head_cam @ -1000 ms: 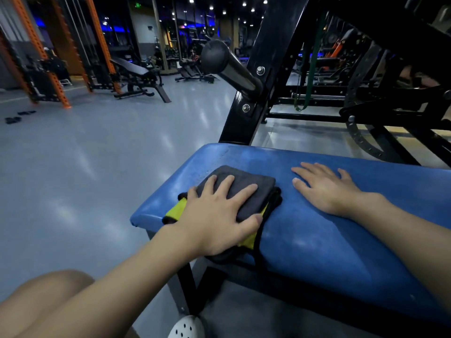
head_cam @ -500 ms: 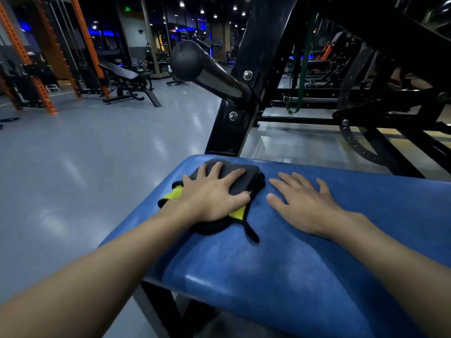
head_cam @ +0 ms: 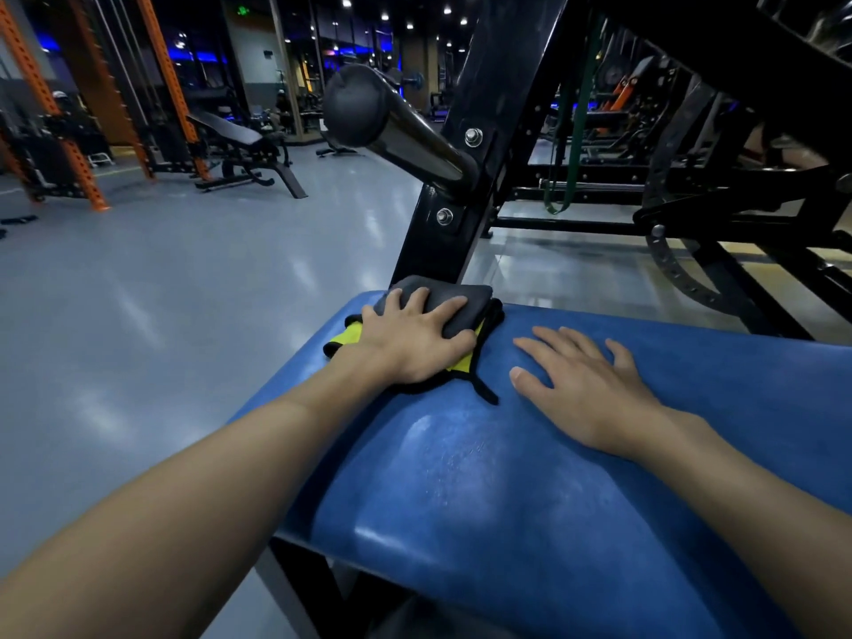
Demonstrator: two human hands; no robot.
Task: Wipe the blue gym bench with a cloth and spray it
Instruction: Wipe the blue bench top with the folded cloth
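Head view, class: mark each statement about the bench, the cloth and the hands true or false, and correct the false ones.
1. The left hand presses the cloth onto the blue bench. True.
2. The right hand holds a spray bottle. False: it lies flat on the bench and holds nothing.
3. The cloth sits at the far edge of the bench, by the black frame. True.
4. The cloth is all white. False: it is grey on top, with yellow showing and black edging.
5. Both hands touch the cloth. False: only the left hand does; the right hand lies beside it, apart.
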